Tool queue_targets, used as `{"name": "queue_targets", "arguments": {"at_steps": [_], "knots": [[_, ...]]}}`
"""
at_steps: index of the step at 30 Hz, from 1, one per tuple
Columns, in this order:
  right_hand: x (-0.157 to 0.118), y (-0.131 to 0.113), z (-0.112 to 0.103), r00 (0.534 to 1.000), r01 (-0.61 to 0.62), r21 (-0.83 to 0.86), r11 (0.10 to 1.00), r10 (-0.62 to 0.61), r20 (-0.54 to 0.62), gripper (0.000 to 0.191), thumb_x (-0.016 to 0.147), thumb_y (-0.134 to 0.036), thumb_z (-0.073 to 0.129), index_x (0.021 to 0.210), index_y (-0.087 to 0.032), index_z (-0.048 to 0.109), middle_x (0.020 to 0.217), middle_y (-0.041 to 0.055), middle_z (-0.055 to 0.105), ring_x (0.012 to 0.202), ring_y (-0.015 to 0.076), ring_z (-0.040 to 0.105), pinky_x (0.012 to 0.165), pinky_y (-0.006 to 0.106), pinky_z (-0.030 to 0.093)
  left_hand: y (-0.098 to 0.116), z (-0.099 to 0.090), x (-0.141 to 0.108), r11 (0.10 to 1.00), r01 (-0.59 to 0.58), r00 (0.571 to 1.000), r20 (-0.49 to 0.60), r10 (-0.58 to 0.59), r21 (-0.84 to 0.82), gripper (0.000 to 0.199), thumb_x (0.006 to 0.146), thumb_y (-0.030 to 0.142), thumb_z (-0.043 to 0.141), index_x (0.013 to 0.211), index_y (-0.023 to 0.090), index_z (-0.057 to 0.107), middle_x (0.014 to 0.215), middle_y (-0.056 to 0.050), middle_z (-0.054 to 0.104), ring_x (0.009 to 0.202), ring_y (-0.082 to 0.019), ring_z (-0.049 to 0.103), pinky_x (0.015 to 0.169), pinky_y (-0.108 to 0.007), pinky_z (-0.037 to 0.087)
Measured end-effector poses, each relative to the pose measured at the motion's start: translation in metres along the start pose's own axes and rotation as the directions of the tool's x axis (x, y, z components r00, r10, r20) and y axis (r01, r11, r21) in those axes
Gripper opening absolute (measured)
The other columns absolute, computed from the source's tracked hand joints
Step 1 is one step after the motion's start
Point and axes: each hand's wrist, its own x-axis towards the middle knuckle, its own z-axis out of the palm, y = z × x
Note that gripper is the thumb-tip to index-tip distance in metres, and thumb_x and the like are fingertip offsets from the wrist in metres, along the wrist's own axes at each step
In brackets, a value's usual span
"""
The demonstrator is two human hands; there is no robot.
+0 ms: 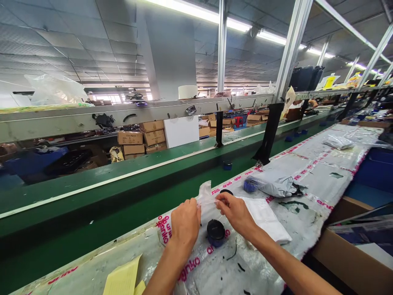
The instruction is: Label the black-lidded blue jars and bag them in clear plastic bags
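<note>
- Left hand (186, 223): grip closed, fingertips pinching one side of a clear plastic film (204, 197).
- Right hand (236, 215): grip closed, thumb and forefinger pinching the same film from the other side, hands almost touching.
- Film is held up just above the surface (322, 176), which is covered by a plastic sheet with pink "anko" print.
- Dark blue-and-black round jar (215, 232) stands upright on the sheet, just below and between the hands, not touched.
- Black round lid or disk (226, 191) sits just behind the film, partly hidden.
- Folded white mailer (264, 219) lies under and beside the right hand.
- Grey poly mailer (273, 183) lies further along, with a blue item at its end.
- Clear plastic packet (337, 142) lies at the far end of the sheet.
- Yellow paper sheets (123, 276) lie near the front edge, left of the left forearm.
- Green conveyor belt (92, 192) runs alongside the surface.
- Cardboard box (346, 246) sits right of the surface.
</note>
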Motion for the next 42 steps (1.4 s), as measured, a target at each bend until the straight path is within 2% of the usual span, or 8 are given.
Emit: {"name": "queue_targets", "arguments": {"at_steps": [4, 9, 18, 23, 30, 34, 38, 42], "knots": [[-0.008, 0.01, 0.01, 0.999, 0.029, -0.016, 0.999, -0.028, 0.036, 0.019, 0.096, -0.021, 0.049, 0.091, -0.02, 0.068, 0.083, 0.003, 0.075, 0.074, 0.0175, 0.071, 0.063, 0.025, 0.049, -0.005, 0.025, -0.002, 0.996, 0.017, 1.0, 0.014, -0.016, -0.091, 0.012, 0.097, 0.025, 0.055, 0.096, 0.022, 0.066, 0.091, -0.002, 0.074, 0.085, -0.021, 0.071, 0.065, -0.027, 0.039], [-0.031, 0.016, 0.008, 0.991, 0.105, -0.076, 0.992, -0.099, 0.086, 0.018, 0.094, -0.016, 0.053, 0.085, -0.021, 0.068, 0.08, 0.0032, 0.071, 0.074, 0.0198, 0.068, 0.065, 0.028, 0.049, -0.012, 0.042, -0.018, 0.987, -0.054, 0.998, 0.035, 0.06, -0.152, 0.009, 0.093, 0.019, 0.06, 0.088, 0.022, 0.067, 0.086, -0.001, 0.074, 0.082, -0.021, 0.07, 0.065, -0.027, 0.037], [-0.059, 0.015, -0.003, 0.968, 0.249, -0.055, 0.967, -0.248, 0.02, 0.021, 0.097, -0.012, 0.049, 0.1, -0.023, 0.066, 0.098, 0.0038, 0.071, 0.086, 0.0177, 0.069, 0.074, 0.029, 0.056, -0.017, 0.041, -0.04, 0.969, -0.223, 0.973, 0.033, 0.228, -0.109, 0.014, 0.094, 0.015, 0.056, 0.091, 0.023, 0.066, 0.087, 0.001, 0.071, 0.079, -0.018, 0.069, 0.065, -0.028, 0.041], [-0.07, 0.021, -0.001, 0.923, 0.384, -0.11, 0.917, -0.384, 0.021, 0.02, 0.098, -0.01, 0.046, 0.098, -0.02, 0.064, 0.099, 0.0064, 0.07, 0.088, 0.0188, 0.069, 0.074, 0.03, 0.056, -0.019, 0.046, -0.047, 0.94, -0.341, 0.94, 0.023, 0.341, -0.01, 0.021, 0.086, 0.005, 0.061, 0.096, 0.023, 0.065, 0.089, 0.0, 0.07, 0.08, -0.02, 0.068, 0.066, -0.029, 0.046], [-0.078, 0.028, 0.001, 0.831, 0.545, -0.275, 0.792, -0.554, 0.051, 0.024, 0.097, -0.006, 0.042, 0.102, -0.017, 0.064, 0.099, 0.0088, 0.071, 0.08, 0.0205, 0.066, 0.07, 0.033, 0.053, -0.023, 0.055, -0.053, 0.855, -0.506, 0.862, 0.027, 0.507, 0.118, 0.019, 0.087, 0.006, 0.065, 0.1, 0.019, 0.065, 0.088, -0.001, 0.069, 0.079, -0.023, 0.067, 0.066, -0.033, 0.053], [-0.079, 0.027, -0.002, 0.803, 0.59, -0.283, 0.756, -0.586, 0.109, 0.022, 0.09, -0.002, 0.047, 0.086, -0.019, 0.061, 0.085, 0.0058, 0.067, 0.073, 0.0196, 0.06, 0.065, 0.032, 0.047, -0.024, 0.057, -0.051, 0.808, -0.568, 0.822, 0.05, 0.568, 0.158, 0.02, 0.088, 0.007, 0.065, 0.105, 0.016, 0.065, 0.091, -0.003, 0.069, 0.081, -0.023, 0.067, 0.068, -0.034, 0.055], [-0.083, 0.025, -0.002, 0.772, 0.632, -0.275, 0.725, -0.621, 0.137, 0.019, 0.088, -0.003, 0.051, 0.091, -0.018, 0.062, 0.088, 0.0057, 0.067, 0.076, 0.0205, 0.058, 0.067, 0.034, 0.045, -0.025, 0.058, -0.05, 0.788, -0.592, 0.805, 0.089, 0.586, 0.169, 0.024, 0.089, 0.007, 0.063, 0.112, 0.012, 0.064, 0.093, -0.006, 0.069, 0.082, -0.024, 0.067, 0.069, -0.035, 0.057], [-0.086, 0.026, 0.008, 0.796, 0.603, -0.318, 0.731, -0.579, 0.178, 0.014, 0.083, -0.006, 0.06, 0.087, -0.019, 0.061, 0.097, 0.0069, 0.068, 0.081, 0.0231, 0.058, 0.071, 0.037, 0.045, -0.024, 0.06, -0.051, 0.795, -0.592, 0.805, 0.142, 0.576, 0.133, 0.022, 0.09, 0.005, 0.06, 0.11, 0.011, 0.065, 0.095, -0.009, 0.07, 0.084, -0.027, 0.068, 0.069, -0.038, 0.057]]}}
